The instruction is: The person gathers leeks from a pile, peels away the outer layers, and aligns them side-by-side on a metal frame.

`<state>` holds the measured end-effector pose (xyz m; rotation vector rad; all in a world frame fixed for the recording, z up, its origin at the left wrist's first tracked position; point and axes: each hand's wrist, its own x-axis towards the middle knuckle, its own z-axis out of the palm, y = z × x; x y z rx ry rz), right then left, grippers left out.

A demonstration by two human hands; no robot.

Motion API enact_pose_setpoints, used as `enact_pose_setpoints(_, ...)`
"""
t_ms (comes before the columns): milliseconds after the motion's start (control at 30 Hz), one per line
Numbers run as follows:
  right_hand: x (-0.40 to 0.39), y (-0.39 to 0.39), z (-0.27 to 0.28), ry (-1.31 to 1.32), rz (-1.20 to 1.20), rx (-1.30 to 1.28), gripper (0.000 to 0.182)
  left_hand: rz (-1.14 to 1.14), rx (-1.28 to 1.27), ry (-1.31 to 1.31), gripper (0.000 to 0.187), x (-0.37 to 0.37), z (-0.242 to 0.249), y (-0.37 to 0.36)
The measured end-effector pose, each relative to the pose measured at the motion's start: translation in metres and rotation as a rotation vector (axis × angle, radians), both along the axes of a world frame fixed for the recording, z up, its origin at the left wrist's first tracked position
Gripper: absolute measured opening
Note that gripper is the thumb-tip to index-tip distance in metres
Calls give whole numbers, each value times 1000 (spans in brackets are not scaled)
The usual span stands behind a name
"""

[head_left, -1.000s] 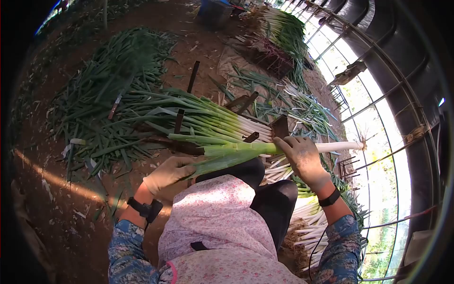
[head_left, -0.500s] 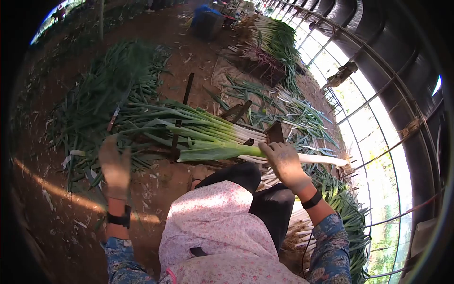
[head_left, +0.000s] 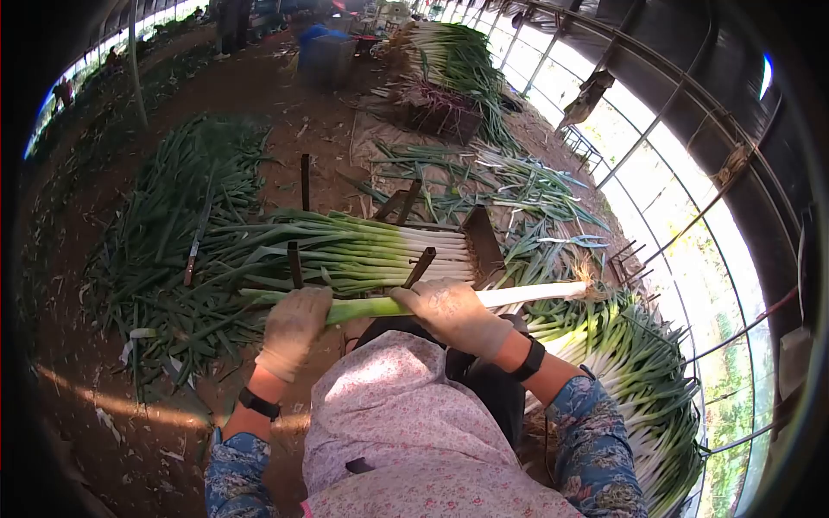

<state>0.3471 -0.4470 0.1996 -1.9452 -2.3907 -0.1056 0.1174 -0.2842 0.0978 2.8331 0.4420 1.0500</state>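
Note:
A long green onion (head_left: 540, 292) with a white stalk and a tuft of roots lies across my lap in both gloved hands. My left hand (head_left: 295, 330) is closed around its green leafy end. Farther along, my right hand (head_left: 456, 318) grips the stalk where green turns white, roots pointing right. Just beyond my hands, a row of green onions (head_left: 380, 246) rests in a metal rack (head_left: 485, 240), root ends against its upright plate. A knife (head_left: 193, 262) lies on the leaves to the left.
Cut leaves (head_left: 186, 190) are heaped on the left. Piled green onions (head_left: 635, 380) lie beside my right leg, with loose ones (head_left: 535, 194) beyond the rack. Farther off stand a stacked crate (head_left: 440, 116) and a blue-topped bin (head_left: 324, 56). Metal posts (head_left: 305, 181) rise from the rack.
My left hand has moved right from over the leaves and closed on the green onion's leafy end. My right hand has drawn the stalk left and nearer to me. The view has shifted.

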Motion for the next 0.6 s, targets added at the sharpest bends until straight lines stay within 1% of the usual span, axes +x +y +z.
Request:
enact_pose_setpoints(33,0,-3,0,0,-39,-27,38,34,8,50,55,-9,-2,2)
enact_pose_setpoints(100,9,-6,-15,22,-25,23,36,88,34,145,63,-24,-3,5)
enact_pose_setpoints(133,12,-7,-22,37,-32,40,36,91,0,177,68,-28,-4,6)
enact_pose_setpoints(167,17,-8,-27,47,-51,61,35,141,41,163,67,-27,-2,1)
enact_pose_setpoints(200,20,-7,-31,59,-35,69,33,181,82,140,67,-26,11,-8)
enact_pose_setpoints(233,24,-3,-38,85,-41,57,37,219,118,118,66,-22,17,-17)
enact_pose_setpoints(267,25,-2,-44,113,0,146,37,188,67,138,61,-13,17,-27)
enact_pose_setpoints(300,23,1,-49,147,-2,153,38,119,69,156,62,2,22,-36)
enact_pose_setpoints(367,8,9,-33,210,8,124,32,13,78,196,65,28,38,-53)
enact_pose_setpoints(400,10,11,-30,248,2,139,32,67,74,151,60,39,48,-57)
enact_pose_setpoints(467,15,21,-27,330,12,160,32,139,212,70,56,60,38,-38)
enact_pose_setpoints(500,22,27,-24,352,-13,129,37,182,276,38,55,66,33,-28)
enact_pose_setpoints(533,34,32,-20,378,-35,92,42,160,242,15,41,75,47,-25)
enact_pose_setpoints(567,46,39,-15,405,-59,50,47,151,263,8,37,87,48,-11)
enact_pose_setpoints(600,57,47,-8,356,-94,17,48,139,285,-1,32,101,47,5)
